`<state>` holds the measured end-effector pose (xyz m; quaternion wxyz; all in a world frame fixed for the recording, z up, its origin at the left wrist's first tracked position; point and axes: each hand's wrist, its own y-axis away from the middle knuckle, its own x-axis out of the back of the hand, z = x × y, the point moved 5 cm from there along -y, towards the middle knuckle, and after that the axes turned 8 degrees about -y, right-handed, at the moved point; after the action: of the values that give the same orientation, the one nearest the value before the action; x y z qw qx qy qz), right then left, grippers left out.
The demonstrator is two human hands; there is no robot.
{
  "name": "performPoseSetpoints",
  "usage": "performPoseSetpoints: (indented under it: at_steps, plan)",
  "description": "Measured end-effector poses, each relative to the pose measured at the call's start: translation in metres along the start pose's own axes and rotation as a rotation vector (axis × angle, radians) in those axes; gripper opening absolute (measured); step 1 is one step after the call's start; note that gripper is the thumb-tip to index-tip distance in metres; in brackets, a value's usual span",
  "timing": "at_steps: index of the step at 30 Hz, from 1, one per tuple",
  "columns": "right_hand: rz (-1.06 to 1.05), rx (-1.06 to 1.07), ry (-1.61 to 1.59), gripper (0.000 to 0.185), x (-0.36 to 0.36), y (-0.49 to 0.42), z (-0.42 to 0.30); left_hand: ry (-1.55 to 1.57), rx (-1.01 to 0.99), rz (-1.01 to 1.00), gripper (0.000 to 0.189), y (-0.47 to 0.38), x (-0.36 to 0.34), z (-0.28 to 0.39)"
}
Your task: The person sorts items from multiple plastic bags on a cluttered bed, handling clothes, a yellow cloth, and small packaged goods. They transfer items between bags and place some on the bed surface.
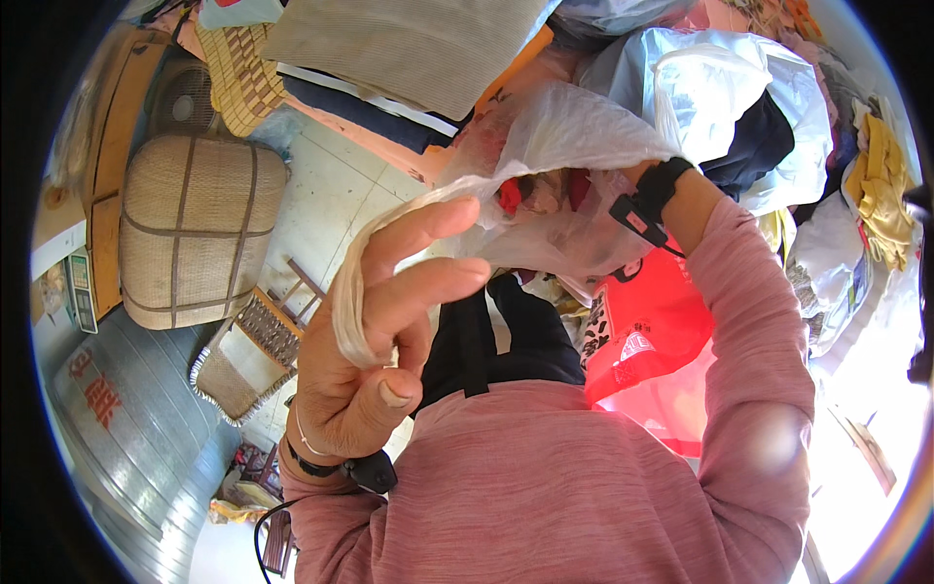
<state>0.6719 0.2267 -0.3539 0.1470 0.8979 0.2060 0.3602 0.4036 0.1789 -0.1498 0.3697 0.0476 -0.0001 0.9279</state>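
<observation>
A translucent white plastic bag (569, 135) hangs between my hands with its mouth spread. One handle of it loops around the fingers of my left hand (379, 314), whose index and middle fingers reach toward the opening. My right hand (636, 172) goes into the bag past the rim; only its wrist end shows, and its fingers are hidden. Inside the bag I see a bit of red fabric (510, 196) and other crumpled dark red and pinkish material. Just below the bag, a bright red plastic bag (649, 314) with printed writing lies by my right forearm.
Folded ribbed brown cloth (408, 51) tops a pile at the far side. A pale blue plastic bag (788, 160) with black fabric sits right. To the left stand a woven basket (197, 226), a small chair (252, 350), a fan (182, 98) and a large metal bin (139, 423).
</observation>
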Motion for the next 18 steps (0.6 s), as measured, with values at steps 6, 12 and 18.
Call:
performPoseSetpoints:
  at_steps: [6, 12, 18]
  plan:
    - [-0.164, -0.022, 0.140, 0.027, -0.031, -0.021, 0.019, -0.069, 0.013, 0.146, 0.071, -0.003, 0.004, -0.006]
    - [-0.195, -0.069, 0.229, 0.027, -0.044, -0.006, 0.038, -0.086, 0.016, 0.127, 0.072, -0.006, 0.004, -0.012]
    - [-0.099, -0.004, 0.124, 0.026, -0.035, -0.004, 0.017, -0.001, 0.001, 0.034, 0.083, -0.006, 0.002, -0.017]
